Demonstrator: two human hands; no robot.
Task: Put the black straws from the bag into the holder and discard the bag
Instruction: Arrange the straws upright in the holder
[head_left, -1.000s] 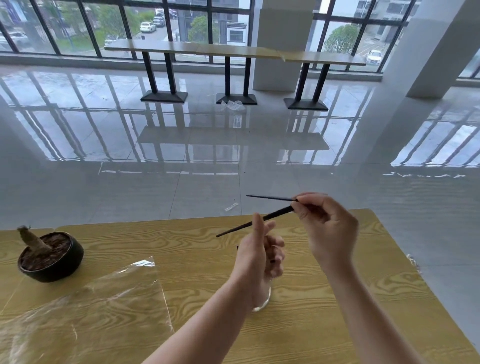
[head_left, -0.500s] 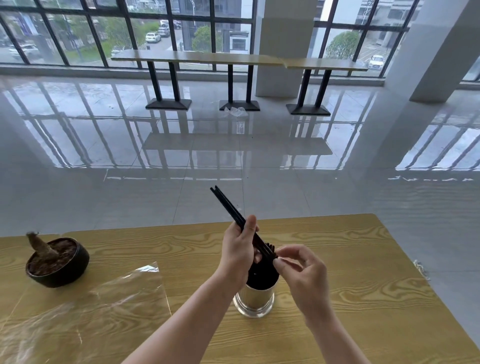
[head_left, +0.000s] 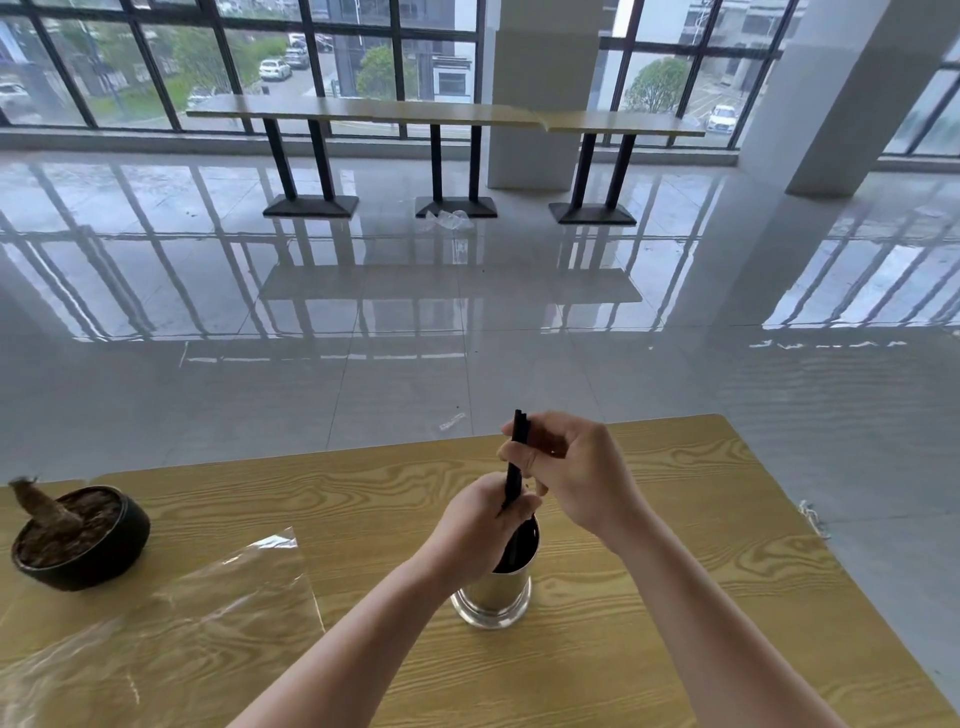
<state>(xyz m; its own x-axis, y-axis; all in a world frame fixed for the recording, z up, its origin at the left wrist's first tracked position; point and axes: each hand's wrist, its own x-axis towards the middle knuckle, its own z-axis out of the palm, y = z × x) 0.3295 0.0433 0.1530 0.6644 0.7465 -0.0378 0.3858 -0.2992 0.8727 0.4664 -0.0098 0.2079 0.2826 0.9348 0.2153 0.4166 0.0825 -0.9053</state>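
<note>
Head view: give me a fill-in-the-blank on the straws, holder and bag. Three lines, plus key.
1. The clear bag lies flat on the table, to the ____ of the metal holder.
2. The right hand pinches the ____ straws near their top end.
3. The left hand grips the straws just above the holder, which stands ____.
Missing words: left, black, upright.

Both forearms (head_left: 332, 660) are bare throughout, as are the left hand (head_left: 475, 527) and right hand (head_left: 579, 467).
</note>
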